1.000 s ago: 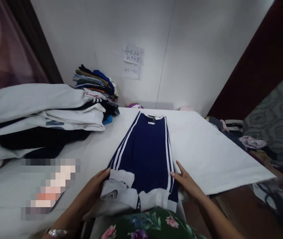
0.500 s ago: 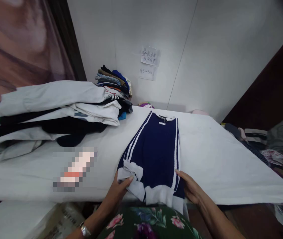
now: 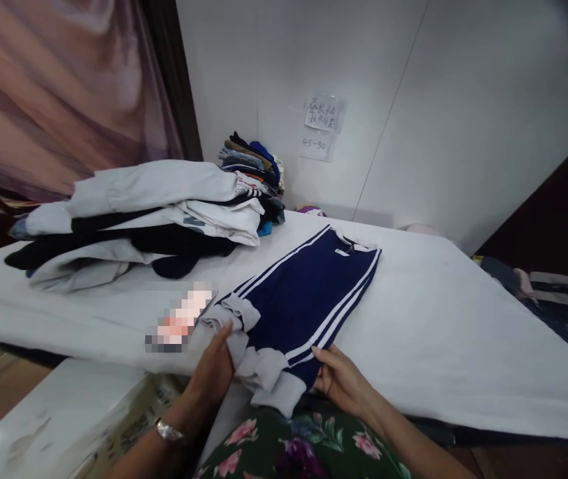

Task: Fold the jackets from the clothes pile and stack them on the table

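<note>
**Right grip (image 3: pixel 338 378) closed on the navy garment (image 3: pixel 304 293), left grip (image 3: pixel 215 364) at its pale ribbing (image 3: pixel 264 369)**

Both our grips are at the near edge of the white surface (image 3: pixel 438 332), which spreads out to either side of us. Farther off and to the left lies a pile of clothes (image 3: pixel 149 226), mostly white, grey and black. The navy garment lies on the surface between and ahead of our grips, slanting away to the right; its collar (image 3: pixel 365 246) is at the far end, well apart from both. The bunched ribbing is at the near end, between our grips. Our right grip pinches the garment's right-hand edge, thumb above and fingers curled beneath. Our left grip touches the ribbing's left part; its fingers are mostly hidden, so we cannot tell how far it has closed. Just left of the garment, near our left grip, is a pixelated item (image 3: pixel 183 318) we cannot identify. A small white label (image 3: pixel 342 252) shows on the navy cloth near the collar.
</note>
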### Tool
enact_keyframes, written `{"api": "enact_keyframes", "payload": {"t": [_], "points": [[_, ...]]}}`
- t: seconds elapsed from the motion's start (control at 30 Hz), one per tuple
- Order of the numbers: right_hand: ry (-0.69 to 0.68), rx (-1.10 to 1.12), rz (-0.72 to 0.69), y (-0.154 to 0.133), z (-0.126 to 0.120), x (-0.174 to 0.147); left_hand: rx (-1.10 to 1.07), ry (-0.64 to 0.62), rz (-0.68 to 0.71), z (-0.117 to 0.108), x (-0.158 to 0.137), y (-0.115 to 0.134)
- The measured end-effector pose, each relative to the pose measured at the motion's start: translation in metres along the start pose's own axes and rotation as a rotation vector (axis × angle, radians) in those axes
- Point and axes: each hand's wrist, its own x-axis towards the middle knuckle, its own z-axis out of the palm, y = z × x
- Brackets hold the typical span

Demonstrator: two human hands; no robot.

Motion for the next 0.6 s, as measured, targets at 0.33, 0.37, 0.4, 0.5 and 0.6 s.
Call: {"api": "enact_keyframes", "payload": {"t": [0.33,0.37,0.4,0.5,0.6], "points": [[-0.036,-0.016,0.004,-0.01,0.008,0.014,0.157,0.006,0.09,0.01,0.0,-0.02],[-0.041,-0.003,0.0,-0.01,0.013,0.017,0.143,-0.011,0.071,0.011,0.002,-0.017],[-0.05,0.01,-0.003,-0.011,0.017,0.02,0.112,-0.029,0.045,0.01,0.003,-0.014],[-0.113,0.016,-0.008,-0.012,0.029,0.025,0.026,-0.074,-0.005,0.003,0.004,0.005],[-0.236,-0.113,0.043,-0.013,0.032,0.019,0.047,-0.073,0.0,-0.018,0.002,0.027]]}}
